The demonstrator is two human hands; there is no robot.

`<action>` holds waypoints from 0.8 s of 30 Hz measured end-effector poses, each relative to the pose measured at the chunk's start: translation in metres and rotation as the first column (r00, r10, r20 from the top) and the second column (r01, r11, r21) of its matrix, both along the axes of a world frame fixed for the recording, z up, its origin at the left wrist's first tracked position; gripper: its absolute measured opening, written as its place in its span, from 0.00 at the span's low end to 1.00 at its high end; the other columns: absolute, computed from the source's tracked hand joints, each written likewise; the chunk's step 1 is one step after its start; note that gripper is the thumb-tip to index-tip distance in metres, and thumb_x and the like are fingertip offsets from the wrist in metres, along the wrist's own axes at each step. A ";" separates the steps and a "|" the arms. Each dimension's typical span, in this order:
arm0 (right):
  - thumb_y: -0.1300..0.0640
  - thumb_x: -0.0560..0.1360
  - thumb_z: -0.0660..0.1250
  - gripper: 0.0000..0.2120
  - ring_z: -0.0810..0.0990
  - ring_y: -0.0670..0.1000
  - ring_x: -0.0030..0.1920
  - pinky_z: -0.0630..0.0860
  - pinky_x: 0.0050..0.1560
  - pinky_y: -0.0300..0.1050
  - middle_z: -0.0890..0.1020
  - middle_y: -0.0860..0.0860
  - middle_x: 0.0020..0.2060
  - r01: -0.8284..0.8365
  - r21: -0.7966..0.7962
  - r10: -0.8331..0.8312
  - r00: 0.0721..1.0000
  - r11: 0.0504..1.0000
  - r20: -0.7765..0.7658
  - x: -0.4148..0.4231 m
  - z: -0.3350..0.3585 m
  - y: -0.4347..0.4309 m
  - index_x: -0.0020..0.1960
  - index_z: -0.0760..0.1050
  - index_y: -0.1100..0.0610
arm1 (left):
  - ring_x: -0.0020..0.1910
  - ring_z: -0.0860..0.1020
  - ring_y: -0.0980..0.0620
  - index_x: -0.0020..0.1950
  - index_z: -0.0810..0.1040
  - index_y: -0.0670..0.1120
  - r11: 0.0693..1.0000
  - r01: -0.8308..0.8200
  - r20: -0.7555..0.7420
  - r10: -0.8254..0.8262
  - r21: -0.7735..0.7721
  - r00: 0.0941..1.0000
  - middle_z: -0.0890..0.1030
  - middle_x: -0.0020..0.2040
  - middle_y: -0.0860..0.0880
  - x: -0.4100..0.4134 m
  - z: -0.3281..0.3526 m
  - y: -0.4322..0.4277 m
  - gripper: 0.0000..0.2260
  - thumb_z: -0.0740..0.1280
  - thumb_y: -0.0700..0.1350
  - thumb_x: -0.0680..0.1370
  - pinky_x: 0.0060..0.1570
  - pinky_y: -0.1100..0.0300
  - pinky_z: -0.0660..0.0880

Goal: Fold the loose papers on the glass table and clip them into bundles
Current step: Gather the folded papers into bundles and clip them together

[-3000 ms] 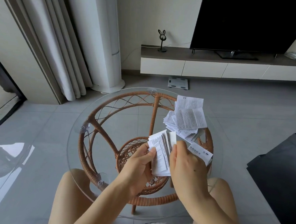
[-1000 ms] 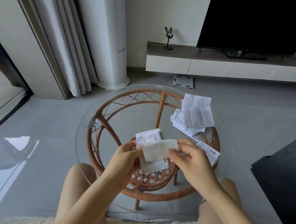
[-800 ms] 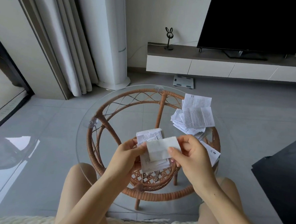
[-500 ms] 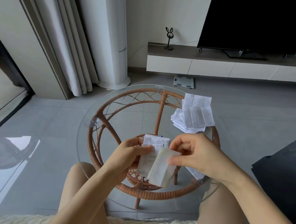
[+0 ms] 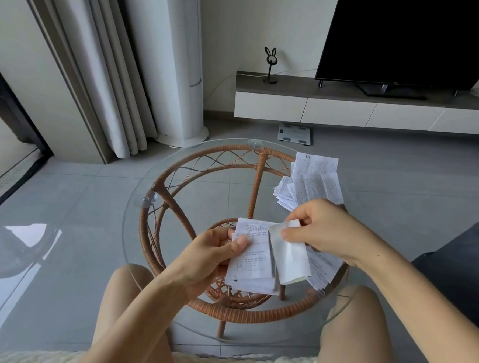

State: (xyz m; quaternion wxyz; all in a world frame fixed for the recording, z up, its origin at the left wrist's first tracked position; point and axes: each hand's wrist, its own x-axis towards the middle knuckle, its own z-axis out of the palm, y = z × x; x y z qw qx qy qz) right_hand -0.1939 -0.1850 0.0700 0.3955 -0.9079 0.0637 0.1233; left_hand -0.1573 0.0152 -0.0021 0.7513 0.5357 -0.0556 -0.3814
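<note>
Two hands, one bundle.
For square edges the left hand [image 5: 214, 252] clamps its grip on the stack [image 5: 251, 263]; the right hand [image 5: 322, 228] pinches a slip [image 5: 289, 257] at its right edge, probably to add.

head cam; faces fwd+down; close over glass table [image 5: 204, 190]; single view

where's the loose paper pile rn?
Head view: the loose paper pile lies on the far right part of the glass table, just beyond the right hand, which overlaps its near edge.
</note>
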 end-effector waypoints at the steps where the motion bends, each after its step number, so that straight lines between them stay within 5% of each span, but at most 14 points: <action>1: 0.63 0.71 0.67 0.11 0.65 0.53 0.29 0.60 0.27 0.40 0.70 0.62 0.29 -0.002 -0.043 0.002 1.000 0.999 -0.005 0.000 0.000 0.001 0.43 0.75 0.73 | 0.42 0.83 0.47 0.45 0.76 0.37 1.000 0.007 0.008 -0.007 0.003 1.000 0.83 0.45 0.41 0.000 0.000 0.000 0.10 0.68 0.43 0.70 0.36 0.58 0.81; 5: 0.64 0.68 0.64 0.08 0.56 0.52 0.29 0.52 0.28 0.39 0.60 0.55 0.29 0.023 -0.146 -0.028 0.999 0.989 -0.036 0.003 0.007 0.009 0.31 0.68 0.62 | 0.45 0.83 0.46 0.54 0.73 0.35 1.000 0.013 0.027 -0.014 0.022 1.000 0.83 0.47 0.40 0.001 -0.003 -0.001 0.17 0.68 0.44 0.70 0.40 0.56 0.81; 9: 0.64 0.67 0.63 0.17 0.53 0.50 0.24 0.51 0.27 0.38 0.57 0.52 0.24 0.089 -0.123 -0.091 0.996 0.988 -0.012 0.006 0.007 0.012 0.26 0.57 0.56 | 0.45 0.83 0.46 0.54 0.74 0.34 1.000 0.012 0.017 -0.011 -0.011 1.000 0.83 0.46 0.40 0.002 -0.005 -0.002 0.18 0.68 0.44 0.70 0.37 0.58 0.81; 12: 0.60 0.68 0.65 0.15 0.55 0.49 0.26 0.51 0.25 0.40 0.59 0.53 0.26 0.045 -0.260 -0.026 0.997 0.964 0.078 0.004 0.003 0.012 0.29 0.60 0.57 | 0.45 0.82 0.46 0.55 0.73 0.32 1.000 0.002 0.033 -0.002 -0.003 0.999 0.83 0.46 0.40 0.001 -0.008 -0.003 0.20 0.69 0.46 0.70 0.37 0.57 0.81; 16: 0.58 0.70 0.65 0.17 0.58 0.49 0.27 0.54 0.28 0.41 0.62 0.53 0.25 -0.051 -0.324 0.104 0.983 0.945 0.151 -0.001 -0.004 0.017 0.28 0.60 0.57 | 0.46 0.83 0.46 0.56 0.73 0.30 0.978 -0.032 0.216 -0.014 0.205 0.976 0.84 0.46 0.42 0.000 -0.008 -0.009 0.26 0.69 0.50 0.69 0.40 0.57 0.81; 18: 0.58 0.72 0.66 0.14 0.63 0.48 0.26 0.59 0.28 0.42 0.67 0.52 0.25 -0.061 -0.250 0.101 0.984 0.966 0.149 -0.001 -0.007 0.017 0.30 0.67 0.59 | 0.46 0.83 0.47 0.53 0.75 0.34 0.957 -0.072 0.293 -0.014 0.280 0.956 0.84 0.45 0.43 0.000 -0.007 -0.012 0.24 0.69 0.53 0.68 0.40 0.57 0.80; 20: 0.56 0.73 0.69 0.05 0.78 0.48 0.33 0.74 0.33 0.44 0.79 0.49 0.33 0.024 -0.031 -0.020 0.991 0.999 0.131 -0.001 -0.010 0.014 0.42 0.76 0.56 | 0.44 0.83 0.47 0.51 0.76 0.36 0.947 -0.120 0.307 0.024 0.299 0.951 0.84 0.43 0.45 0.000 -0.006 -0.014 0.23 0.70 0.54 0.68 0.40 0.55 0.80; 24: 0.55 0.70 0.73 0.14 0.83 0.49 0.45 0.80 0.51 0.54 0.84 0.50 0.44 0.253 0.259 -0.277 0.959 0.932 0.064 -0.010 -0.026 0.011 0.53 0.73 0.53 | 0.43 0.83 0.47 0.51 0.76 0.36 0.936 -0.199 0.262 0.123 0.289 0.957 0.84 0.41 0.46 0.000 -0.007 -0.018 0.19 0.70 0.51 0.71 0.44 0.50 0.81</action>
